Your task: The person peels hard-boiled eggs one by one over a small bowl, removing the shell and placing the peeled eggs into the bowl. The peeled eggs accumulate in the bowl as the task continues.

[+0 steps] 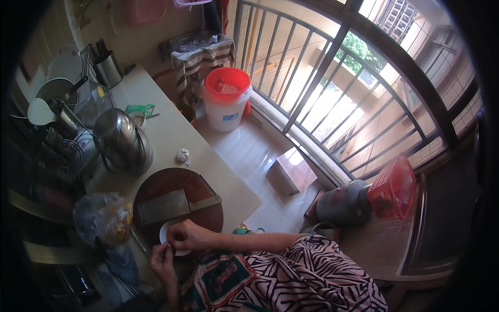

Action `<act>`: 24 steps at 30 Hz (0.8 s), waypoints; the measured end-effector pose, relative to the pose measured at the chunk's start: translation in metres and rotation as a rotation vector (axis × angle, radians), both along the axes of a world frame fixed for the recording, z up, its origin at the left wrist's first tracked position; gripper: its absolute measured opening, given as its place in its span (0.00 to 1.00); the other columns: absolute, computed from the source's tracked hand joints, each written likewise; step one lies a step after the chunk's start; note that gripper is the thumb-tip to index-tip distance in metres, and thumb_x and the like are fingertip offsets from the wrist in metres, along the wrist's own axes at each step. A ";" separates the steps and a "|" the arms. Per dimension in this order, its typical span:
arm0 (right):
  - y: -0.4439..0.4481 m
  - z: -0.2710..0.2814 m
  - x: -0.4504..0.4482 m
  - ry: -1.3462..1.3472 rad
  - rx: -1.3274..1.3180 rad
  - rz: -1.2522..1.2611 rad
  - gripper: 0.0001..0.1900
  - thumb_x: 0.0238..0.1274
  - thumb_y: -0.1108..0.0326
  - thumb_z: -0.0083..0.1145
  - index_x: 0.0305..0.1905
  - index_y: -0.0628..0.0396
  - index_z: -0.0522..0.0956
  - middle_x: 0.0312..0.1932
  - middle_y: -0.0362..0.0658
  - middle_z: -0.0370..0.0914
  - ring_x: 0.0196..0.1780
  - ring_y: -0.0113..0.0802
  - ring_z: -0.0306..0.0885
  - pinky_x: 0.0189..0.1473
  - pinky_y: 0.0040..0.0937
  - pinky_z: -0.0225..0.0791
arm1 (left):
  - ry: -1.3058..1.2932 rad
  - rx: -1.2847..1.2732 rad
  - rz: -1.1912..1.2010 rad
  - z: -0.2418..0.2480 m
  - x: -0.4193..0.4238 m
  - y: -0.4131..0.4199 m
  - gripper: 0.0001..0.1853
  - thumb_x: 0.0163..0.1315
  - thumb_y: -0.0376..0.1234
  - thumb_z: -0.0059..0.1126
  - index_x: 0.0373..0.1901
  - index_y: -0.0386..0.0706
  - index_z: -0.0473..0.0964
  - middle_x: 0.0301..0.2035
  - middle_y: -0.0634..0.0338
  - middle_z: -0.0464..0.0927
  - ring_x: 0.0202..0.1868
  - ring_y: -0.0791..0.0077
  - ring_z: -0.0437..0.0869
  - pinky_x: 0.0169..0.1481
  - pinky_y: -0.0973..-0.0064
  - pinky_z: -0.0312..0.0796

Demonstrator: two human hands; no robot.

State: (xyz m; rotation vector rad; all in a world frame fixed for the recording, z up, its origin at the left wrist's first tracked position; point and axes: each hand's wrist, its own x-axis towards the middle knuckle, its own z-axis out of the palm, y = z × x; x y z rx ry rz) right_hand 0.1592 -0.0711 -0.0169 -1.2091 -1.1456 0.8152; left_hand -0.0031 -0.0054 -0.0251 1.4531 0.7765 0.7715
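A small pale piece, perhaps a garlic clove [168, 244], is pinched between the fingertips of my left hand [161, 260] and my right hand [189, 236], which meet at the near edge of a round brown cutting board [156, 181]. Beneath my right hand a white bowl [163, 234] shows only in part; its contents are hidden. A cleaver [165, 206] lies flat across the board beyond my hands, its handle pointing right. Past the board, a garlic bulb [182, 156] rests on the pale countertop.
Left of the board sits a clear plastic bag with orange-yellow contents [113, 222]. Metal pots [119, 136], green-handled scissors [144, 110] and a knife block [108, 69] stand or lie further back. On the floor are a white bucket with a red basin [228, 84], a box [296, 171] and a gas cylinder [343, 202].
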 end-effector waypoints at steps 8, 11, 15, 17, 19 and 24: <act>0.002 -0.001 -0.008 -0.037 -0.076 -0.050 0.06 0.50 0.72 0.56 0.29 0.65 0.75 0.23 0.53 0.77 0.27 0.45 0.79 0.32 0.37 0.72 | 0.014 -0.044 -0.017 0.002 -0.003 0.000 0.05 0.60 0.19 0.54 0.37 0.32 0.75 0.34 0.62 0.76 0.40 0.77 0.79 0.48 0.80 0.72; 0.004 -0.002 -0.011 -0.047 -0.055 -0.083 0.06 0.51 0.72 0.55 0.30 0.65 0.75 0.24 0.53 0.76 0.28 0.45 0.79 0.33 0.37 0.71 | -0.005 -0.048 -0.019 0.001 -0.003 0.001 0.05 0.60 0.19 0.54 0.37 0.33 0.75 0.35 0.61 0.76 0.41 0.78 0.78 0.47 0.80 0.72; 0.002 -0.002 -0.016 -0.014 -0.076 -0.121 0.05 0.51 0.72 0.55 0.31 0.64 0.75 0.24 0.52 0.76 0.28 0.44 0.78 0.33 0.37 0.71 | -0.054 0.050 -0.027 0.000 0.000 0.004 0.05 0.60 0.20 0.55 0.37 0.33 0.75 0.36 0.61 0.76 0.41 0.78 0.78 0.47 0.81 0.71; 0.002 -0.002 -0.017 -0.017 -0.069 -0.144 0.06 0.51 0.72 0.55 0.31 0.64 0.74 0.24 0.52 0.76 0.27 0.43 0.78 0.33 0.36 0.71 | -0.058 0.018 -0.023 -0.001 0.000 0.004 0.05 0.61 0.20 0.55 0.37 0.33 0.75 0.35 0.61 0.76 0.41 0.79 0.78 0.47 0.81 0.71; 0.002 -0.001 -0.018 0.009 -0.079 -0.135 0.06 0.52 0.71 0.55 0.32 0.64 0.75 0.24 0.51 0.76 0.27 0.40 0.78 0.33 0.34 0.71 | -0.073 -0.020 -0.024 -0.001 -0.001 0.005 0.05 0.61 0.20 0.55 0.37 0.33 0.76 0.35 0.61 0.76 0.40 0.78 0.78 0.48 0.81 0.71; -0.002 0.001 -0.012 0.070 -0.190 -0.018 0.06 0.58 0.69 0.55 0.37 0.60 0.76 0.26 0.43 0.78 0.32 0.29 0.78 0.36 0.29 0.72 | -0.104 -0.083 -0.006 -0.002 -0.002 0.006 0.05 0.61 0.20 0.55 0.38 0.34 0.76 0.35 0.62 0.77 0.40 0.78 0.78 0.48 0.80 0.71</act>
